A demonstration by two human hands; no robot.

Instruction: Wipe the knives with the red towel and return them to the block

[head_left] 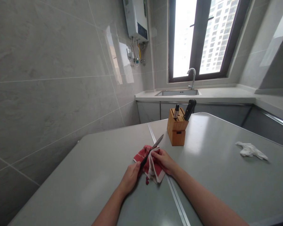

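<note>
My left hand (129, 177) is closed around the black handle of a knife (157, 142), whose blade points up and away to the right. A red and white cloth (158, 172) lies bunched around the lower blade and hangs below it toward the table. My right hand (164, 160) pinches the cloth beside the blade, fingers closed on the fabric. Behind both hands stands a wooden knife block (178, 138), with a black-handled knife (190, 110) and another dark and silver handle (176, 111) in its slots.
The hands are over a glossy grey table (103, 157) with a pale seam strip (176, 197) across it. A crumpled white tissue (251, 150) lies at the right. Beyond are a counter with a sink (179, 93), a faucet (192, 77) and a wall-mounted water heater (137, 18).
</note>
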